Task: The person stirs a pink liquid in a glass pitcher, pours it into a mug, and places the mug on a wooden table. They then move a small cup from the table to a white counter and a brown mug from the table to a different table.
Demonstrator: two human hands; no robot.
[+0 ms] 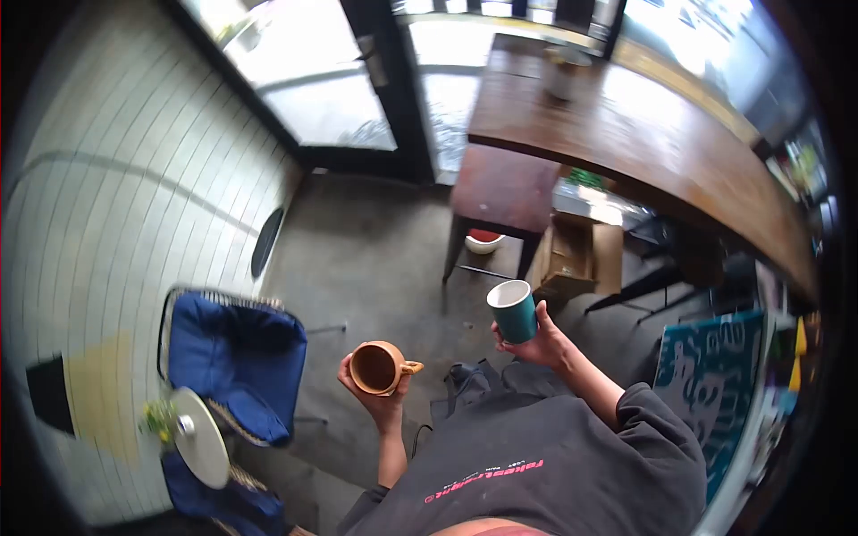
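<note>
My left hand (386, 407) is wrapped round an orange-brown mug (375, 368), whose handle points to the right. The mug's dark inside faces up toward me. In my right hand (542, 345) is a teal cup (513, 318) with a white inside, tilted slightly to the left. My thumb and fingers close round its lower part. Both hands are held out in front of my dark T-shirt, above the grey floor, with a gap between the two vessels.
Blue cushioned chairs (234, 357) and a small round table (204, 438) stand at the left. A long wooden table (626, 116) fills the upper right, with a stool (505, 188), a white bowl (483, 243) and an open cardboard box (572, 255) below. A dark-framed glass door (393, 98) is ahead.
</note>
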